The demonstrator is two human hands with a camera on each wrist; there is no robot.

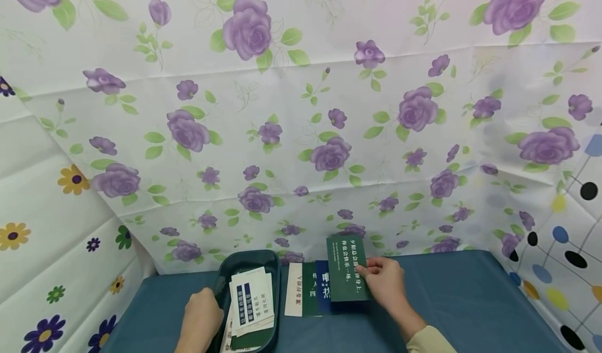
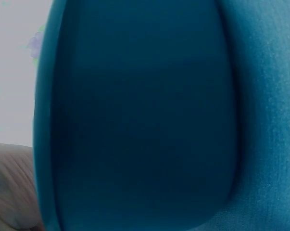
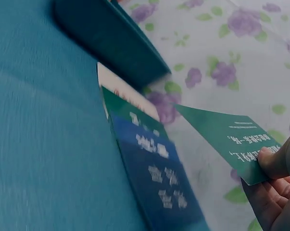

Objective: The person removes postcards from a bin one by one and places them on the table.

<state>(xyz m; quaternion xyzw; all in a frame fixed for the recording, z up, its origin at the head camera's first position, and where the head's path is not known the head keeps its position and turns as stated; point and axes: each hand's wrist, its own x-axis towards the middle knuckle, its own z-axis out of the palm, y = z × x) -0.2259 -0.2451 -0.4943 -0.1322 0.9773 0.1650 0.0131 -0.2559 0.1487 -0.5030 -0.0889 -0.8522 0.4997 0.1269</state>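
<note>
My right hand (image 1: 385,282) pinches a dark green card (image 1: 343,272) with white lettering between thumb and fingers. In the right wrist view this green card (image 3: 221,134) is raised off the table, apart from an overlapping row below it. That row has a cream card (image 1: 293,293), another green card (image 1: 310,285) and a blue card (image 3: 152,168). On the left, my left hand (image 1: 202,314) grips the near-left rim of a dark teal plastic bin (image 1: 276,290). Inside the bin lie several white cards (image 1: 254,298) over a green one. The bin's outer wall (image 2: 145,120) fills the left wrist view.
A blue cloth (image 1: 451,290) covers the table under the bin and cards. White sheeting with purple roses (image 1: 329,154) rises straight behind the table's back edge. Patterned side sheets with flowers (image 1: 72,180) and coloured dots (image 1: 576,259) enclose it left and right.
</note>
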